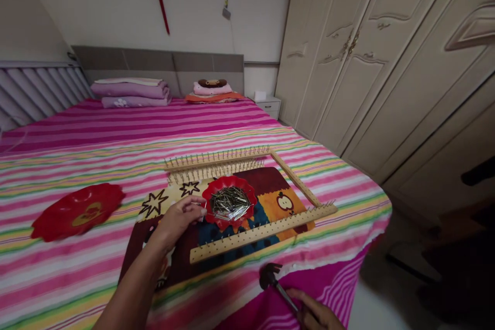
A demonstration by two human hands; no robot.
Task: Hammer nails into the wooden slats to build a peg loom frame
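Observation:
My left hand (185, 216) is closed in a pinch at the left rim of a red scalloped bowl (207, 192), with what looks like a nail between the fingertips. Inside the bowl lies a heap of loose metal nails (231, 202). My right hand (315, 312), partly cut off by the lower edge, grips a claw hammer (285, 296) with its dark head over the bed's near edge. Around the bowl sits a wooden frame (266, 231). Its far rails carry rows of upright nails; the near rail has many small holes and nails along part of it.
A patterned mat (284, 180) lies beneath the frame on a striped bedspread (69, 273). To the left is a red scalloped plate (77, 211). Folded bedding (131, 90) lies by the headboard (209, 64). A wardrobe (340, 62) stands at the right.

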